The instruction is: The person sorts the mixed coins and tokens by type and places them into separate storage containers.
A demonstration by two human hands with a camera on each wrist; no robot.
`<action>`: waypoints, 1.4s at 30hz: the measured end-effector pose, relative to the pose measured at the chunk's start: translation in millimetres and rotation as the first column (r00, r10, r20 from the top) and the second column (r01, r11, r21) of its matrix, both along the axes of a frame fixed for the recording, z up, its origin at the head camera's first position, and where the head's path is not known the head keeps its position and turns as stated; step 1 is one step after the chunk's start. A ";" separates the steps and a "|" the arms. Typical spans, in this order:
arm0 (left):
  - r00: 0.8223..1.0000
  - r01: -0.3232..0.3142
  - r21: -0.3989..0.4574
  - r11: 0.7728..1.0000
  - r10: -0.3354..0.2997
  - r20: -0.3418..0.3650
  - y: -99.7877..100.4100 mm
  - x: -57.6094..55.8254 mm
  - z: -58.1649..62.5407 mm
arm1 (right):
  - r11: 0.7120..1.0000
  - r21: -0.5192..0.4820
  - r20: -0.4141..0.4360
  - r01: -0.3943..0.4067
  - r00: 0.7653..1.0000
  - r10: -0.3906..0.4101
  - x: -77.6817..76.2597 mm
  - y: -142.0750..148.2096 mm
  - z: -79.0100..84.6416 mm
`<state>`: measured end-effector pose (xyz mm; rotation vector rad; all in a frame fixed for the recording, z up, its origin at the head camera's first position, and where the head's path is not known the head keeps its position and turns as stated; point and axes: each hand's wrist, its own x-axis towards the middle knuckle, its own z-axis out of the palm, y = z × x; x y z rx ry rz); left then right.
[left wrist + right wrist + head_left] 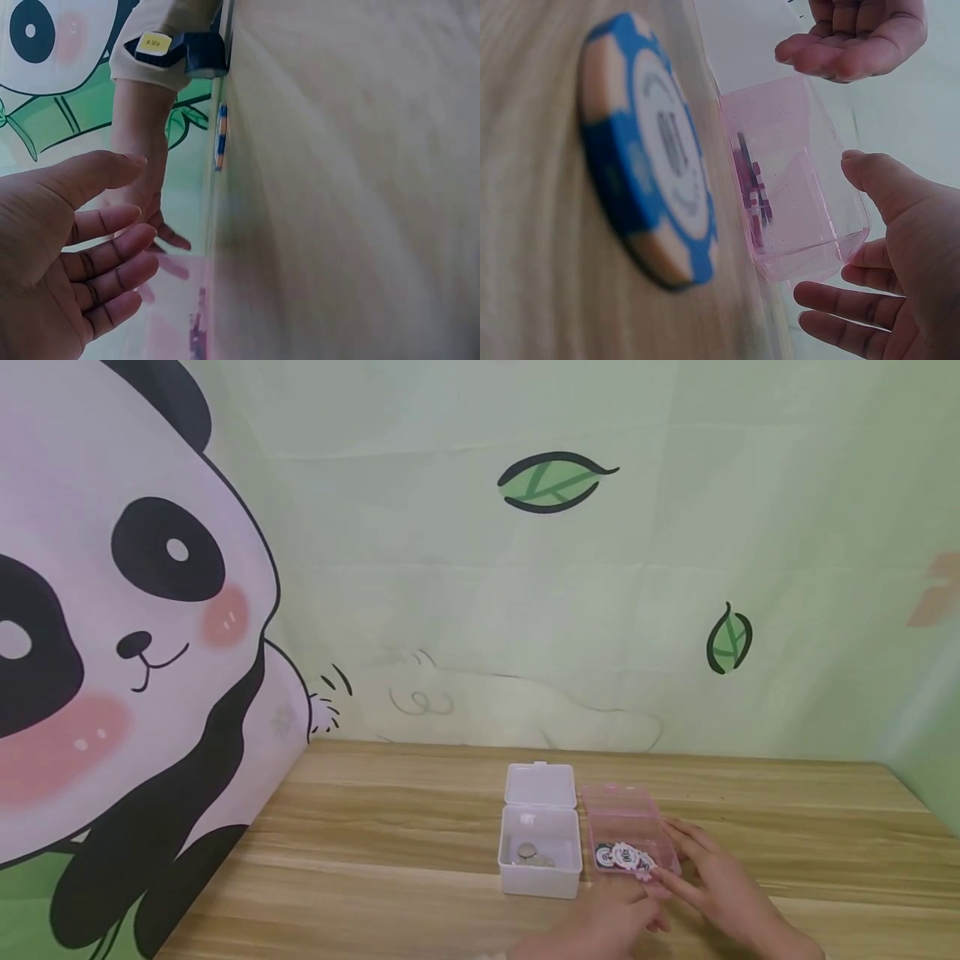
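Observation:
A pink see-through box stands on the table with its lid back; poker chips lie inside. My right hand is at its right side, thumb and a fingertip touching the box, other fingers fairly straight in the right wrist view. My left hand hovers in front of the box, fingers loosely bent and holding nothing, as the left wrist view also shows. A blue and cream poker chip looms large near the right wrist camera.
Left of the pink box stands a white box, lid open, with silvery round pieces inside. The wooden table ends at a green backdrop with a panda at left.

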<state>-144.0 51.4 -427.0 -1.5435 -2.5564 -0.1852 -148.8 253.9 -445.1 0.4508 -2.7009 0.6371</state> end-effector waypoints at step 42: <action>0.999 -0.036 -0.058 0.998 0.037 0.016 39.6 9.7 -35.4 | 1.000 -0.002 0.021 0.009 1.000 -0.009 0.7 -1.5 1.7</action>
